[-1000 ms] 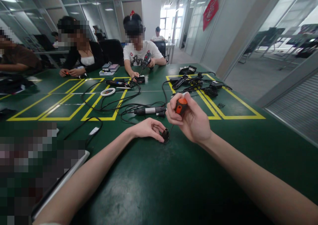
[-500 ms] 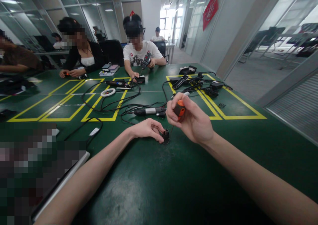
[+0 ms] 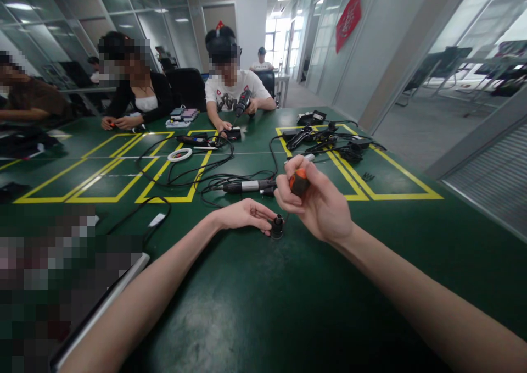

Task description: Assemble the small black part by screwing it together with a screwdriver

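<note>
On the green table [image 3: 263, 285], my left hand [image 3: 247, 215] pinches a small black round part [image 3: 277, 228] with a short upright stub on top. My right hand [image 3: 319, 200] is closed around the orange and black handle of a screwdriver [image 3: 300, 183], held above and to the right of the part. The screwdriver's shaft is mostly hidden behind my fingers, and I cannot tell whether its tip touches the part. Just beyond my hands lies a black and silver corded tool [image 3: 249, 185], with its cable looping away to the left.
A white tape roll [image 3: 180, 155] and a black pen-like tool [image 3: 193, 140] lie further back. Black cables and adapters [image 3: 349, 149] pile up at right. Across the table, a person [image 3: 236, 90] holds a power drill [image 3: 243, 103]. A pale-edged device [image 3: 102, 307] lies at left.
The black part and my left fingertips have shifted slightly to the right. The orange handle has turned a little in my right hand.
</note>
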Action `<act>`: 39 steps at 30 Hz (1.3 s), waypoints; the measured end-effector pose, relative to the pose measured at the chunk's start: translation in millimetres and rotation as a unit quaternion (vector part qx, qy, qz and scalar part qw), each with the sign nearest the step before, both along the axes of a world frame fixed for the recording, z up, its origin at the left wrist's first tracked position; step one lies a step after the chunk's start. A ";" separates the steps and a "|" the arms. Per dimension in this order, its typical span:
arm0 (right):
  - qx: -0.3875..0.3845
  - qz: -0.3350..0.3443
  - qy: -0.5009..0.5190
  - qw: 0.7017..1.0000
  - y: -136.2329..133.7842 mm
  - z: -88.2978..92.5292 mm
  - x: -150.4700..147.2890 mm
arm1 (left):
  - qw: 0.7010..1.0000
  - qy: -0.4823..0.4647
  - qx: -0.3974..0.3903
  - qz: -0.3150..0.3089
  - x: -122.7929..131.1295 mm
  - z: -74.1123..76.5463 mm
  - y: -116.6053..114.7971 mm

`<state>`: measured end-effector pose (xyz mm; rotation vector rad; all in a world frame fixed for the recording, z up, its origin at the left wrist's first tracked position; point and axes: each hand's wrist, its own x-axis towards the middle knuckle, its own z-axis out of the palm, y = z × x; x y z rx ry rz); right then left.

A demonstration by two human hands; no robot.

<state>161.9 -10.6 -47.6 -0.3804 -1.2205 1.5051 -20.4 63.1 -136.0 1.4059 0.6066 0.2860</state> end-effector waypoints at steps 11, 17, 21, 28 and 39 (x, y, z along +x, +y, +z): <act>0.007 0.009 0.007 1.000 2.8 -2.4 2.0 | 0.998 0.013 0.058 0.034 5.6 1.9 -8.4; 0.014 -0.016 0.005 1.000 2.6 -0.7 0.0 | 0.994 0.025 0.095 0.038 8.7 -2.5 -10.8; -0.004 -0.010 -0.002 1.000 3.7 2.6 -1.1 | 0.993 0.032 0.111 0.039 9.4 -4.4 -10.9; 0.011 -0.012 0.010 1.000 3.0 -2.0 2.0 | 0.990 0.057 0.127 0.033 10.2 0.7 -13.7; -0.011 0.005 0.021 1.000 3.4 0.3 2.2 | 0.991 0.054 0.120 0.035 11.2 0.3 -14.3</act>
